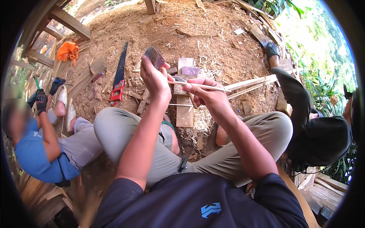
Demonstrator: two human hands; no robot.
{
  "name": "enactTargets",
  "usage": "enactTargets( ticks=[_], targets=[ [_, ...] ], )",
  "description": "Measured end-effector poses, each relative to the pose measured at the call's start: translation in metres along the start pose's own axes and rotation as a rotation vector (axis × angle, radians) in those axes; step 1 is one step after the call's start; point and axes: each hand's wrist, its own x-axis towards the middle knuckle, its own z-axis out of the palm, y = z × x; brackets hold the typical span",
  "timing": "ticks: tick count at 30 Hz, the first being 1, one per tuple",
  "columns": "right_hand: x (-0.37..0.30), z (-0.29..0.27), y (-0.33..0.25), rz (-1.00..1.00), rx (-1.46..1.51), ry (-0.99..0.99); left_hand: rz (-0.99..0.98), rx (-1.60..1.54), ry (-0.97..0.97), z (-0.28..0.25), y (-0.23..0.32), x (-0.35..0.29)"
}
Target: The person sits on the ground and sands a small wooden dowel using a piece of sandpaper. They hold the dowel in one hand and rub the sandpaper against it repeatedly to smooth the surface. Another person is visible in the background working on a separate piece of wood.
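My left hand (156, 81) is raised, its fingers closed on a bent, stiff piece of sandpaper (153, 56), grey on one face and purplish on the other. My right hand (209, 93) pinches a thin, pale wooden stick (203, 87) between thumb and fingers. The stick's left end reaches the heel of my left hand. Beside the right fingertips shows a small grey curved piece (178, 79), perhaps a blade; the hand partly hides it. Below the hands lies a wooden board (185, 114) with a purplish flat piece (190, 71) on its far part. Another thin stick (180, 105) crosses the board.
A handsaw (118, 89) with a red handle lies at left on shaving-strewn ground. Farther left are a plank (85, 78) and orange cloth (67, 52). A gloved co-worker (45, 152) sits left; another person in dark clothes (315, 133) sits right. Long wood strips (253, 82) lie right.
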Motion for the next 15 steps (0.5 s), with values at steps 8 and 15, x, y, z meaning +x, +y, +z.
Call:
enactTargets(
  ticks=[8, 15],
  targets=[
    [0.000, 0.009, 0.006, -0.018, 0.115, -0.018, 0.086, -0.157, 0.185, -0.012, 0.031, 0.021],
    [0.003, 0.003, 0.012, 0.065, 0.088, -0.108, 0.267, -0.148, 0.270, -0.021, 0.031, 0.041]
  ],
)
